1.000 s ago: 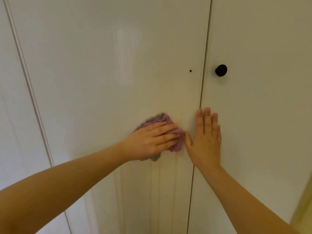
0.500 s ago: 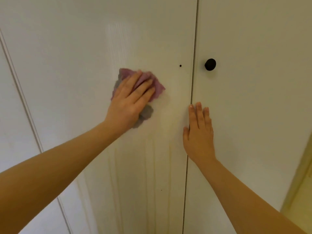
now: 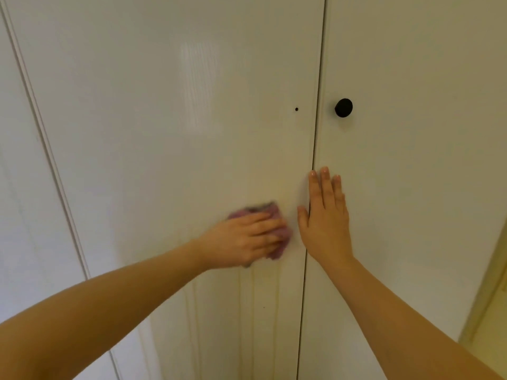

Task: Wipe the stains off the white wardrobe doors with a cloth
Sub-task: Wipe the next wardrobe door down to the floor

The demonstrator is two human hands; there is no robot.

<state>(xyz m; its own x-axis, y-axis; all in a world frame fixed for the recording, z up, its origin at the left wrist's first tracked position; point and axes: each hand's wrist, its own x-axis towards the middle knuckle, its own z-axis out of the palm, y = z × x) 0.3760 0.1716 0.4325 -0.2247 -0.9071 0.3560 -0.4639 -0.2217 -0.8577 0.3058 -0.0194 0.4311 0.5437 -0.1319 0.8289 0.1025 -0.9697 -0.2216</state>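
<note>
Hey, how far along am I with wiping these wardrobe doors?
Done: the upper part of the left white wardrobe door looks glossy and streak-free. In hand: your left hand presses the crumpled pink cloth beside the seam, right hand flat on the right door. Left: faint yellowish drip streaks below the cloth.

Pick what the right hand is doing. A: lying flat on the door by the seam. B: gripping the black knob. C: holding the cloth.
A: the right hand lies flat, fingers straight, on the door below the black knob; the cloth is under the left hand.
</note>
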